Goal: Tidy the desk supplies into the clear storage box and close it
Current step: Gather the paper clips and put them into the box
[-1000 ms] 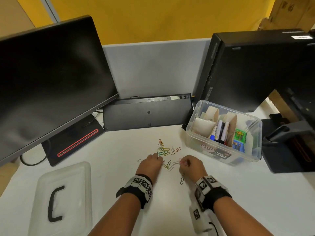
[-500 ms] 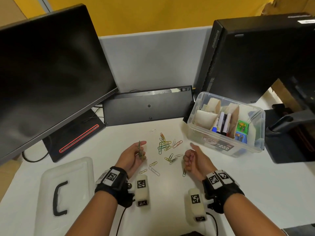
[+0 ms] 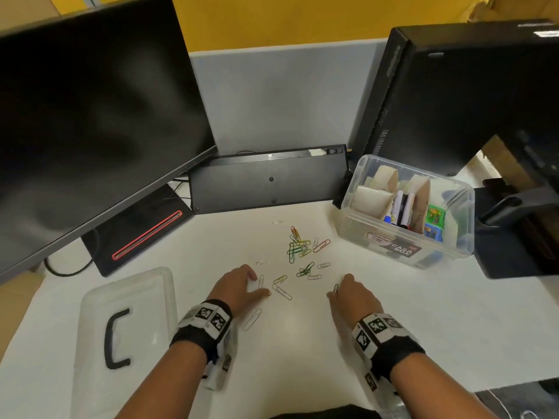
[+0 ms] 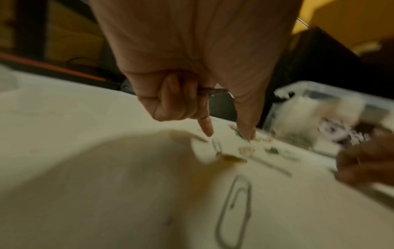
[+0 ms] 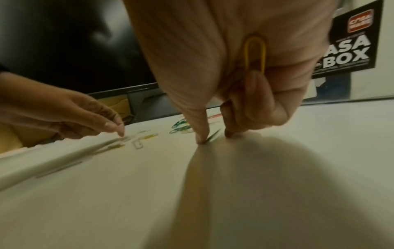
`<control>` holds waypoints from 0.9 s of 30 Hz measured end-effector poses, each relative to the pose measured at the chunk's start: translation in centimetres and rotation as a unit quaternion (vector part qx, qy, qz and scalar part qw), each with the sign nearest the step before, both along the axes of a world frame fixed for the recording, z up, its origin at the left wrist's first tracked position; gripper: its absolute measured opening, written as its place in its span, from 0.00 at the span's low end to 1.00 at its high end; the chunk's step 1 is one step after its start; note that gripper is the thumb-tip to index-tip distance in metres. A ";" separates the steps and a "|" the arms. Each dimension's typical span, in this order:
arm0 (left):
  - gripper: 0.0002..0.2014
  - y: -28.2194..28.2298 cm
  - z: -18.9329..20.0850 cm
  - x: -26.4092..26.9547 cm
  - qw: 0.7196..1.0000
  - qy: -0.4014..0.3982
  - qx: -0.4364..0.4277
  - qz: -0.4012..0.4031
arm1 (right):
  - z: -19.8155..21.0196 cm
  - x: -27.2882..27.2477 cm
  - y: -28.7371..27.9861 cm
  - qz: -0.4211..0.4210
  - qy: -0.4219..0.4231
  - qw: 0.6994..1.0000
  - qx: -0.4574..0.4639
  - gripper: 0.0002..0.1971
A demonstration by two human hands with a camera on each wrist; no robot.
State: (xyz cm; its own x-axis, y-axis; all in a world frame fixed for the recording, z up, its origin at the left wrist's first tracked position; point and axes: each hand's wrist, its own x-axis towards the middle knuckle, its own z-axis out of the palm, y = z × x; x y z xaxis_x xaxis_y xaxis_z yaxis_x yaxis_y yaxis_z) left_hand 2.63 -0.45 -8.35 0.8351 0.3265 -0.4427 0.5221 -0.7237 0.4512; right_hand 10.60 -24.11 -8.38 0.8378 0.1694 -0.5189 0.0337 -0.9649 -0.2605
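Several coloured paper clips (image 3: 298,247) lie scattered on the white desk (image 3: 302,343). My left hand (image 3: 260,285) is palm down at their near left. Its curled fingers hold a dark clip (image 4: 213,91), while forefinger and thumb reach down at a pale clip (image 4: 216,145). My right hand (image 3: 336,287) is at the near right. It keeps a yellow clip (image 5: 254,55) tucked in its curled fingers, and its thumb and forefinger pinch a green clip (image 5: 213,136) against the desk. The clear storage box (image 3: 453,255) stands open at the right, with tape rolls and markers inside.
The box's clear lid (image 3: 127,297) with a black handle lies flat at the near left. A monitor (image 3: 90,116) stands at the left, a keyboard (image 3: 266,179) leans at the back, and a black computer case (image 3: 453,101) rises behind the box. A large clip (image 3: 252,319) lies near my left wrist.
Both hands were turned up and lifted off the desk with clips in them. They have turned palm down and dropped onto the desk at loose clips.
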 end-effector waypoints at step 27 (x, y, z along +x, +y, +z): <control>0.08 -1.8 -0.4 0.9 0.986 0.033 0.096 -0.132 | -0.9 -1.2 6.7 0.197 -0.027 0.972 0.128 0.07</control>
State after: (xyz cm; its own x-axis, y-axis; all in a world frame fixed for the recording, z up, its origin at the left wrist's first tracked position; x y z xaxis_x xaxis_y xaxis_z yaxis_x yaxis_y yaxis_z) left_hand 3.50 -2.24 -8.71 0.8739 0.1842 -0.4499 0.3272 -0.9074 0.2639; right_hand 9.44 -17.46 -9.31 0.7072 0.6001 -0.3739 0.4074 -0.7781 -0.4781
